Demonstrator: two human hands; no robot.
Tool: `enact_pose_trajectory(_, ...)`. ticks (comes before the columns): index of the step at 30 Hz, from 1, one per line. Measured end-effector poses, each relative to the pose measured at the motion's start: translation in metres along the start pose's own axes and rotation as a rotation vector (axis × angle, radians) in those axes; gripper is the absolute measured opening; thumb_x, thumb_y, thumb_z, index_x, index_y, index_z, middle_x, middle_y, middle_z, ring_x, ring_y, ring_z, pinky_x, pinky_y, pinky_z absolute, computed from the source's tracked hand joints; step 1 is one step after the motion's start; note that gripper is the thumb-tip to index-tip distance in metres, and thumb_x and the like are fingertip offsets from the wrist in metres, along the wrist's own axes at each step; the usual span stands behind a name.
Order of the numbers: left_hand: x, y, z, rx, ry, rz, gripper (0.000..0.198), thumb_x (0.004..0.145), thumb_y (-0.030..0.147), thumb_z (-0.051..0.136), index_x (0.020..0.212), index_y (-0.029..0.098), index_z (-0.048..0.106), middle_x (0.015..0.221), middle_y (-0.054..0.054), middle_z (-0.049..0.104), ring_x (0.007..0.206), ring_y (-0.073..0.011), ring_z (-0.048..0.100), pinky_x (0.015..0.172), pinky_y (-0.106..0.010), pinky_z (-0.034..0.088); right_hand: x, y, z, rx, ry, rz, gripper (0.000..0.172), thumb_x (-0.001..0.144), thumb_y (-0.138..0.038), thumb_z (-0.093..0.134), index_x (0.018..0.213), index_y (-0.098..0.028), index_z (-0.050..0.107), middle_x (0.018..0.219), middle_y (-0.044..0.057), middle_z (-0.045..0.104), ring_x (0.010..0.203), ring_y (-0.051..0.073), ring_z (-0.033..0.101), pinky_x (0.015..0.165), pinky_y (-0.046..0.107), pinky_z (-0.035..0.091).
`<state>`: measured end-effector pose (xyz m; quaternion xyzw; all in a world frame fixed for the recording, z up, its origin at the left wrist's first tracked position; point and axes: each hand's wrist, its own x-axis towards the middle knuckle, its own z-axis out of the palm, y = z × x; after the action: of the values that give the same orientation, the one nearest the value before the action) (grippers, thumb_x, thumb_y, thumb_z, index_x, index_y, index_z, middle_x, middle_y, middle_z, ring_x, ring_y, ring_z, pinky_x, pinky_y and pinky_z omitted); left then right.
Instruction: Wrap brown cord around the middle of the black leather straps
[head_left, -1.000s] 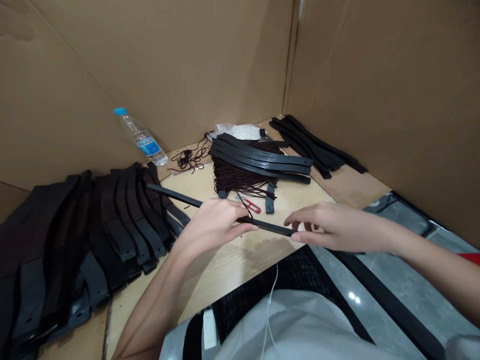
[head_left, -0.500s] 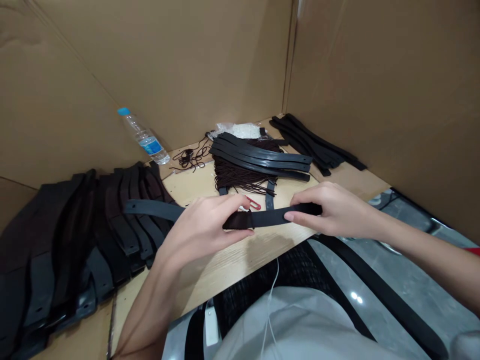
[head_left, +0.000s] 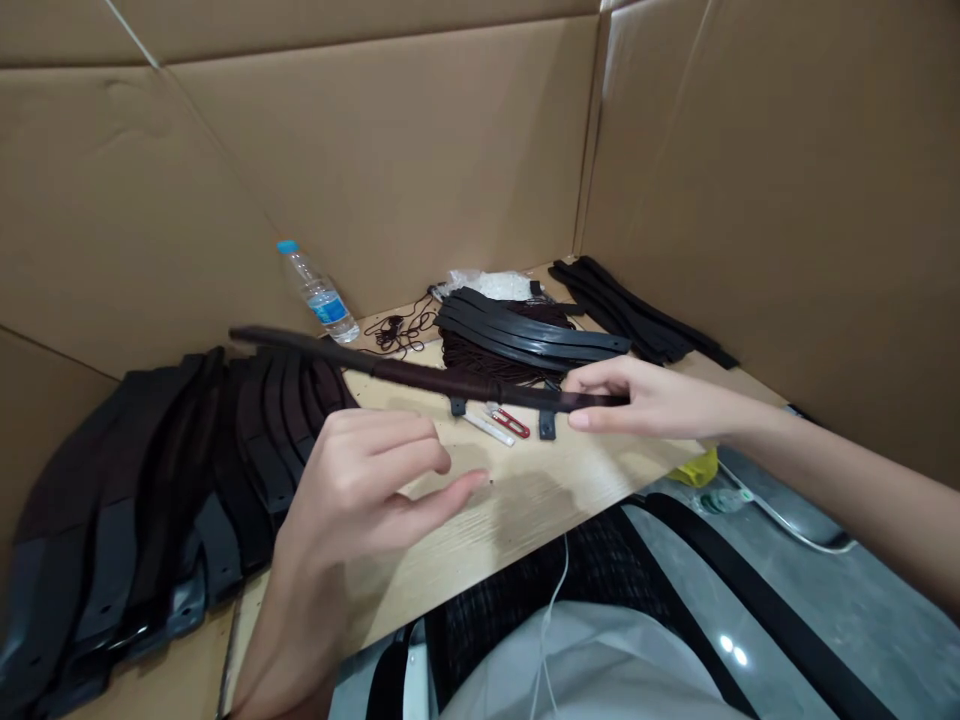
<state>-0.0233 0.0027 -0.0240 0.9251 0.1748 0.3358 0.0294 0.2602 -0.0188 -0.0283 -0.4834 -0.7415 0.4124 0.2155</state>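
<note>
My right hand (head_left: 645,395) pinches the right end of a black flat strip (head_left: 300,346), whose middle is wound with dark brown cord (head_left: 420,376). The strip is turned edge-on and held above the table, slanting up to the left. Below it, my left hand (head_left: 382,480) is off the strip, thumb apart from the curled fingers, with nothing in it. Under the strip lie red thread snips (head_left: 514,422) and a thin white stick-like tool (head_left: 489,430). Behind them, several bare black strips (head_left: 540,328) rest on a bundle of dark brown cord (head_left: 480,358).
Cord-wrapped strips (head_left: 112,530) are piled at the left. A water bottle (head_left: 324,300) leans against the cardboard wall (head_left: 375,160), near a loose cord tangle (head_left: 397,332). More black strips (head_left: 637,310) lie at back right. The wooden table's front edge (head_left: 480,585) is close to my lap.
My left hand has let go of the strip and dropped lower. The right hand has raised the strip and turned it from its flat face to its edge, uncovering the snips.
</note>
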Motion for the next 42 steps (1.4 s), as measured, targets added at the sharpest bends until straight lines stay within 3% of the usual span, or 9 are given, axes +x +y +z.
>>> enact_pose_trajectory(5,0.011,-0.029,0.026,-0.083,0.044,-0.318,0.016,0.085,0.034,0.065,0.085,0.018,0.067,0.085,-0.004,0.071,0.077,-0.0167,0.065,0.068,-0.028,0.052,0.007,0.004,-0.004,0.202,0.026,0.03,0.045,0.091,-0.061,0.047,0.075,-0.018,0.052,0.054,-0.008,0.039,0.043,0.005,0.032,0.041,0.021,0.024)
enact_pose_trajectory(8,0.017,-0.045,0.057,-0.308,0.172,-0.439,0.036,0.086,0.038,0.062,0.116,0.017,0.062,0.121,-0.011,0.066,0.112,-0.0224,0.062,0.093,-0.037,0.053,0.006,0.001,-0.002,0.268,0.022,0.034,0.048,0.094,-0.06,0.042,0.076,-0.017,0.053,0.054,-0.007,0.044,0.041,0.005,0.036,0.041,0.021,0.027)
enact_pose_trajectory(10,0.019,-0.05,0.074,-0.499,0.186,-0.419,0.036,0.086,0.039,0.062,0.115,0.017,0.063,0.12,-0.01,0.067,0.114,-0.0222,0.062,0.1,-0.038,0.049,0.005,-0.002,0.001,0.278,0.012,0.045,0.05,0.095,-0.061,0.041,0.075,-0.016,0.053,0.054,-0.006,0.046,0.041,0.005,0.038,0.041,0.02,0.029)
enact_pose_trajectory(13,0.018,-0.051,0.087,-0.683,0.265,-0.46,0.029,0.083,0.043,0.066,0.093,0.016,0.069,0.096,-0.008,0.074,0.091,-0.0209,0.07,0.086,-0.035,0.056,0.003,-0.006,0.006,0.284,-0.038,0.052,0.052,0.095,-0.062,0.04,0.076,-0.016,0.055,0.054,-0.006,0.046,0.04,0.005,0.039,0.041,0.02,0.032)
enact_pose_trajectory(19,0.018,-0.062,0.08,-0.53,0.404,-0.466,0.021,0.076,0.038,0.071,0.07,0.018,0.069,0.072,-0.003,0.071,0.07,-0.0182,0.066,0.071,-0.031,0.055,-0.001,-0.005,0.017,0.419,-0.165,0.068,0.052,0.094,-0.064,0.041,0.075,-0.016,0.052,0.056,-0.006,0.042,0.039,0.003,0.035,0.035,0.017,0.026)
enact_pose_trajectory(26,0.02,-0.067,0.071,-0.406,0.201,-0.342,0.018,0.084,0.025,0.058,0.069,0.019,0.066,0.069,-0.002,0.067,0.066,-0.0162,0.062,0.065,-0.028,0.05,-0.008,0.005,0.028,0.537,-0.235,0.156,0.053,0.089,-0.068,0.046,0.074,-0.016,0.05,0.051,-0.008,0.039,0.037,0.003,0.031,0.032,0.015,0.024)
enact_pose_trajectory(34,0.019,-0.061,0.066,-0.602,0.185,-0.367,0.018,0.078,0.032,0.072,0.091,0.018,0.071,0.092,-0.007,0.072,0.089,-0.0217,0.066,0.086,-0.036,0.053,-0.003,0.002,0.025,0.64,-0.263,0.111,0.053,0.09,-0.066,0.046,0.073,-0.017,0.05,0.051,-0.008,0.038,0.036,0.003,0.031,0.032,0.016,0.026)
enact_pose_trajectory(38,0.02,-0.052,0.063,-0.925,0.25,-0.188,0.058,0.066,0.029,0.084,0.12,0.026,0.065,0.117,-0.007,0.069,0.111,-0.0242,0.063,0.097,-0.036,0.051,-0.001,-0.005,0.025,0.635,-0.278,0.13,0.052,0.091,-0.065,0.045,0.073,-0.016,0.051,0.051,-0.008,0.039,0.035,0.003,0.033,0.032,0.016,0.025)
enact_pose_trajectory(42,0.019,-0.048,0.059,-1.027,0.285,-0.117,0.037,0.07,0.027,0.081,0.106,0.027,0.072,0.1,-0.004,0.072,0.095,-0.0203,0.067,0.09,-0.036,0.054,0.001,-0.007,0.028,0.62,-0.311,0.162,0.053,0.091,-0.066,0.044,0.073,-0.016,0.052,0.051,-0.008,0.04,0.035,0.003,0.033,0.031,0.016,0.024)
